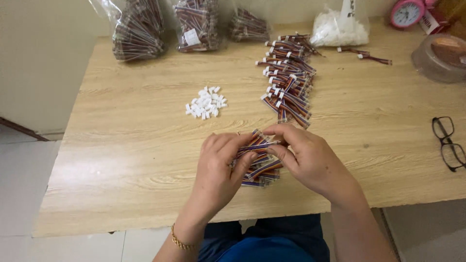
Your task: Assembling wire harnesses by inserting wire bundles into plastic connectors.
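Left hand and right hand: both closed in a shared grip on a small bundle of multicoloured ribbon wire leads, held just above the near part of the wooden table; left fingers wrap the bundle from the side, right thumb and forefinger pinch one lead at its upper end. Gold bracelet on the left wrist. Directly beyond the grip, nearly touching the right fingertips: a long heap of matching wire leads fitted with white connectors, running away toward the far edge. Beyond and to the left of the grip, apart from it: a small pile of loose white plastic connector housings. Far edge, well apart: three clear bags packed with wire leads, and a clear bag of white housings. Far right of the grip: a pink round clock, a clear lidded container, two stray leads, and black-framed spectacles lying folded open. Nothing lies between the grip and the near edge.
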